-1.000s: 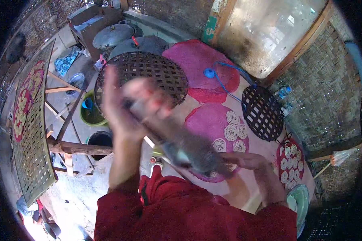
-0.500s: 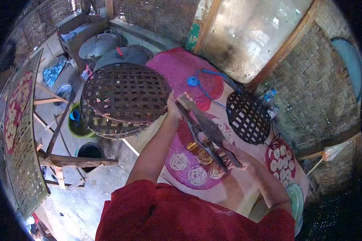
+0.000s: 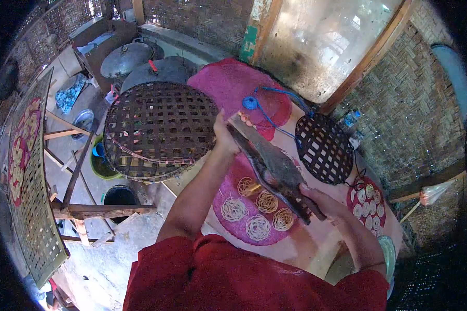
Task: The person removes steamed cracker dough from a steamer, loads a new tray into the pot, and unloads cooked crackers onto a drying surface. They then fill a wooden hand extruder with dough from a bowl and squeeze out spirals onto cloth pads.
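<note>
My left hand (image 3: 225,136) is wrapped round the far end of a dark two-part wooden hand press (image 3: 272,165). My right hand (image 3: 324,205) grips its near end, with some fingers hidden beneath. The press is tilted above a round pink cloth (image 3: 231,230). A shiny brass-coloured piece (image 3: 253,188) shows just under its left side. Several coiled noodle-like nests lie on the cloth, among them a pale coil (image 3: 258,228) and a yellowish coil (image 3: 266,201). Part of the cloth is hidden by the press.
Stacked dark woven trays (image 3: 161,129) stand to the left. A black basket (image 3: 324,150) with blue rope (image 3: 267,111) lies behind my right hand. More pale coils rest on a red cloth (image 3: 367,210) at right. A wooden frame (image 3: 98,208) stands at lower left.
The press's two parts have come closer together, narrowing the gap between them. My right hand has shifted slightly right and turned over the upper part.
</note>
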Motion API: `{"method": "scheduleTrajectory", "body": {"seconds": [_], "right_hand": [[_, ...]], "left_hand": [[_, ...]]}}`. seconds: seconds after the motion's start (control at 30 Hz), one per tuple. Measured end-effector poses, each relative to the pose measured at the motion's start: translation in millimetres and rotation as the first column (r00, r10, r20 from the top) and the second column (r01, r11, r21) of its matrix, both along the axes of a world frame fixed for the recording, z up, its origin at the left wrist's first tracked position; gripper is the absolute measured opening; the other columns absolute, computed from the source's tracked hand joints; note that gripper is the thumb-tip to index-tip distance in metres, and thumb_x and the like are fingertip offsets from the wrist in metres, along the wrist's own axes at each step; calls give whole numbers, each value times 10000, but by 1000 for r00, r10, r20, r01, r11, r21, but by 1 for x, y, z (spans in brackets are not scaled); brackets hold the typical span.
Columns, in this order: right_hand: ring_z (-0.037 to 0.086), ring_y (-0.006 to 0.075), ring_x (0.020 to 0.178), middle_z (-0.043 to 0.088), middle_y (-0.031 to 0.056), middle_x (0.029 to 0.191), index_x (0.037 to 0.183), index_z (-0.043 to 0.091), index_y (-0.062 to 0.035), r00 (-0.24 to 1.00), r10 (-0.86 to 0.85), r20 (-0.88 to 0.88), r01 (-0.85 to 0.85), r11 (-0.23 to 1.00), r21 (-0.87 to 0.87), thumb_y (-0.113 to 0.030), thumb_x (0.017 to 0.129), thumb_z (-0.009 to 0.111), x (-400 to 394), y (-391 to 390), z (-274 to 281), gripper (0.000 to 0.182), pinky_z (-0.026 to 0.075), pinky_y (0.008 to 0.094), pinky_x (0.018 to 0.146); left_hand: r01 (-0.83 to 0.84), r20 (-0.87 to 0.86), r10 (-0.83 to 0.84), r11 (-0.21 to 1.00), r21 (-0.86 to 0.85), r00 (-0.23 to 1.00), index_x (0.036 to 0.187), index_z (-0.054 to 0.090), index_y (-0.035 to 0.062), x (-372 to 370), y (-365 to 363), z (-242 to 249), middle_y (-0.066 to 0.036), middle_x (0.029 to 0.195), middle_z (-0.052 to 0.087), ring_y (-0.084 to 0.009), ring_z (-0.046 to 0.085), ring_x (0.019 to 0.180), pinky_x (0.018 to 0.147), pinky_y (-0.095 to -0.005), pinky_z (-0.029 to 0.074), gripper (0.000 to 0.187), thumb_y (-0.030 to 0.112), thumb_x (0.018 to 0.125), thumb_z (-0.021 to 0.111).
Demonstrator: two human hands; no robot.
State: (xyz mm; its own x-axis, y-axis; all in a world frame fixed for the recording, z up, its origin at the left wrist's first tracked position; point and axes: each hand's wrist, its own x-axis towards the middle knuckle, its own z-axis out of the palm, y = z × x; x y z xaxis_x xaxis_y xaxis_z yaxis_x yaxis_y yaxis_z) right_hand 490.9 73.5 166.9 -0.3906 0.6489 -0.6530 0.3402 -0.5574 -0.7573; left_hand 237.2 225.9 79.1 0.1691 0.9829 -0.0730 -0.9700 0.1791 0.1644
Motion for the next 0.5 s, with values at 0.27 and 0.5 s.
{"method": "scheduleTrajectory", "body": {"seconds": [0.27,0.5], "right_hand": [[564,140,469,595,64,620,924,576,-27,991,60,120,-72,992,101,-618,877,429,-2,10,-15,610,433,255,405],[561,116,487,581,37,626,931,609,-10,999,31,32,-33,997,68,-600,883,426,-6,-7,1,619,406,227,392]], "left_hand": [[91,-32,-89,990,105,996,769,494,102,-15,23,15,-51,658,500,-238,506,632,667,-398,417,501,554,877,307],[11,-45,-12,1000,-4,999,754,484,103,-6,-5,-1,-56,652,481,-240,480,616,639,-395,410,469,523,881,319]]}}
